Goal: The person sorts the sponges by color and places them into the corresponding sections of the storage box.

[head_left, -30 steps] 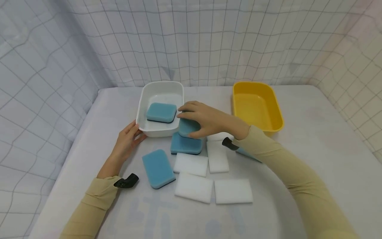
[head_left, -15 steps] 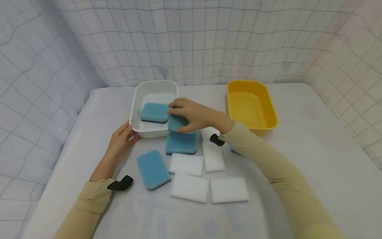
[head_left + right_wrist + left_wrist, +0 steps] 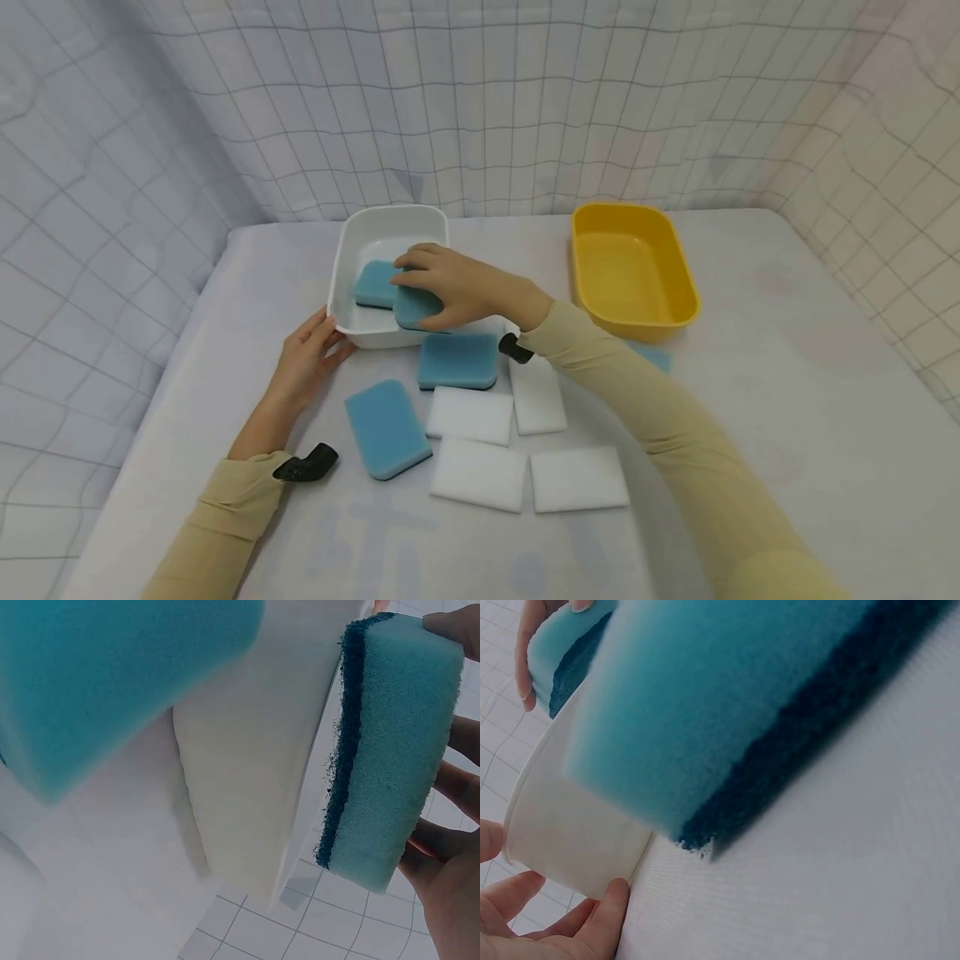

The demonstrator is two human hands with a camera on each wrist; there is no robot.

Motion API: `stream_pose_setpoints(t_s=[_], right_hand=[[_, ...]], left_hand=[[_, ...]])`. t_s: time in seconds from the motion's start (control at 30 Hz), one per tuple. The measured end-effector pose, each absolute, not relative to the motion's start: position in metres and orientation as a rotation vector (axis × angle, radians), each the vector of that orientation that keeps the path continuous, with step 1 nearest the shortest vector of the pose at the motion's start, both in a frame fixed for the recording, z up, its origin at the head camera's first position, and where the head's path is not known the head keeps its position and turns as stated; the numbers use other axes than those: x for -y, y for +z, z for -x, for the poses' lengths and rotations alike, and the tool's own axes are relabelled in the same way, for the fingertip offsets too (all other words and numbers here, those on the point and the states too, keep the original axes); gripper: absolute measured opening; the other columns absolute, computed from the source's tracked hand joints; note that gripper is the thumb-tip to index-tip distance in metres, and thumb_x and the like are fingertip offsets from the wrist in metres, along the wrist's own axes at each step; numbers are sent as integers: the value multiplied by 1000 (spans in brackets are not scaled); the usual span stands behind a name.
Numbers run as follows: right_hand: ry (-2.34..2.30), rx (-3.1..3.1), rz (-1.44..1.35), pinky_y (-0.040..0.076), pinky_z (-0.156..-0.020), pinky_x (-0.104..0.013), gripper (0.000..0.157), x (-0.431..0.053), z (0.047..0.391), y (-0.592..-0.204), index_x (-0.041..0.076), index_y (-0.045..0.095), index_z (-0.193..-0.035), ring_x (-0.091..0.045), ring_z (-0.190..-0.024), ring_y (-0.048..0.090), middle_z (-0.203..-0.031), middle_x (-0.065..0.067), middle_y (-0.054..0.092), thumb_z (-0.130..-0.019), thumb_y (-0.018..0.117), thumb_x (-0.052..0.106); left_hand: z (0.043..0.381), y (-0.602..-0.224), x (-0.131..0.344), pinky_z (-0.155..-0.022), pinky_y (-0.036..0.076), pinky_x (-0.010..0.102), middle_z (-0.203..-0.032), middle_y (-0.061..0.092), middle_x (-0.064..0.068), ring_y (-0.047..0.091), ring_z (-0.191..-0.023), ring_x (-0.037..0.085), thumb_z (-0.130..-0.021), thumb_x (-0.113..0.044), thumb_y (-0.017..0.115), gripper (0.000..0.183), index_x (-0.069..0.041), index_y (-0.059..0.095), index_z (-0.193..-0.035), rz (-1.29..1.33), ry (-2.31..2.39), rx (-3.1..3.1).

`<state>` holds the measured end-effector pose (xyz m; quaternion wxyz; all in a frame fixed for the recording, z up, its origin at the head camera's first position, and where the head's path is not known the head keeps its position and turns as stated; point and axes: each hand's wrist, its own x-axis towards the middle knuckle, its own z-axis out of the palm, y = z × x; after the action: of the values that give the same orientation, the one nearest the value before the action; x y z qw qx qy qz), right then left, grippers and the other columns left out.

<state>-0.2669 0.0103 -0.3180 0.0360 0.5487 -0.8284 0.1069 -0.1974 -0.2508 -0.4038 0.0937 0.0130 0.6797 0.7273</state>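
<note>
My right hand (image 3: 461, 285) grips a blue sponge (image 3: 412, 308) with a dark scouring side, held above the right part of the white tub (image 3: 378, 340). In the right wrist view, fingers and thumb pinch this sponge (image 3: 397, 750) by its edges, dark side toward the tub. Another blue sponge (image 3: 373, 282) lies inside the tub, partly hidden by the held one. At the tub's front left corner, my left hand (image 3: 300, 362) holds its wall between thumb and fingers. Two more blue sponges lie nearby, one (image 3: 457, 362) before the tub, one (image 3: 387, 428) nearer me.
Several white sponge pads (image 3: 480, 473) lie on the table's middle. A yellow tub (image 3: 637, 323) stands at the back right, with a blue piece (image 3: 651, 357) in front, partly hidden by my right sleeve. Grid-patterned cloth (image 3: 510, 108) hangs behind and at both sides.
My right hand has carried the blue sponge leftward, from beside the white tub's right wall to over its inside. The left hand stays at the tub's corner. The view shifted slightly.
</note>
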Motion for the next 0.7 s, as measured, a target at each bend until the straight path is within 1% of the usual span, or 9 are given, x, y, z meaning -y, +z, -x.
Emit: stream_pose_setpoints(t_s=[0.07, 0.13, 0.2, 0.33, 0.57, 0.7], right_hand=[[324, 2542, -1682, 32, -114, -40, 56, -9, 267, -319, 7, 52, -133, -32, -133, 38, -140, -16, 45, -85, 64, 35], [333, 2522, -1677, 32, -115, -40, 53, -7, 268, -321, 7, 52, -132, -32, -133, 38, -139, -16, 46, -87, 64, 32], [353, 2508, -1661, 33, -114, -39, 48, -7, 269, -323, 6, 52, -132, -31, -133, 39, -139, -17, 46, -90, 62, 28], [423, 2492, -1639, 37, -112, -37, 43, -6, 269, -328, 5, 52, -131, -30, -132, 43, -139, -18, 47, -91, 62, 18], [459, 2455, -1644, 38, -111, -35, 43, -9, 265, -329, 4, 53, -130, -29, -130, 44, -137, -17, 49, -90, 63, 18], [469, 2418, -1653, 39, -110, -35, 44, -14, 261, -328, 3, 53, -129, -29, -129, 45, -136, -17, 49, -90, 63, 18]], left_hand=[[197, -404, 249, -87, 51, 12, -148, 31, 13, 54, -107, -3, -98, -39, 43, 67, -9, 16, -151, -34, 2146, -2026], [198, -404, 248, -88, 51, 12, -151, 26, 16, 53, -109, -3, -98, -40, 42, 66, -10, 16, -151, -35, 2126, -2041], [198, -405, 246, -89, 50, 12, -154, 21, 18, 51, -110, -3, -98, -41, 41, 67, -10, 15, -151, -26, 2116, -2036], [198, -404, 243, -89, 50, 12, -155, 18, 17, 51, -109, -3, -98, -42, 41, 67, -12, 14, -151, -4, 2112, -2025], [197, -403, 245, -90, 49, 12, -154, 20, 20, 49, -113, 0, -99, -42, 38, 65, -12, 15, -151, -37, 2094, -2078], [196, -401, 249, -90, 49, 11, -155, 19, 20, 48, -114, 1, -98, -43, 38, 66, -13, 14, -151, -1, 2075, -2096]])
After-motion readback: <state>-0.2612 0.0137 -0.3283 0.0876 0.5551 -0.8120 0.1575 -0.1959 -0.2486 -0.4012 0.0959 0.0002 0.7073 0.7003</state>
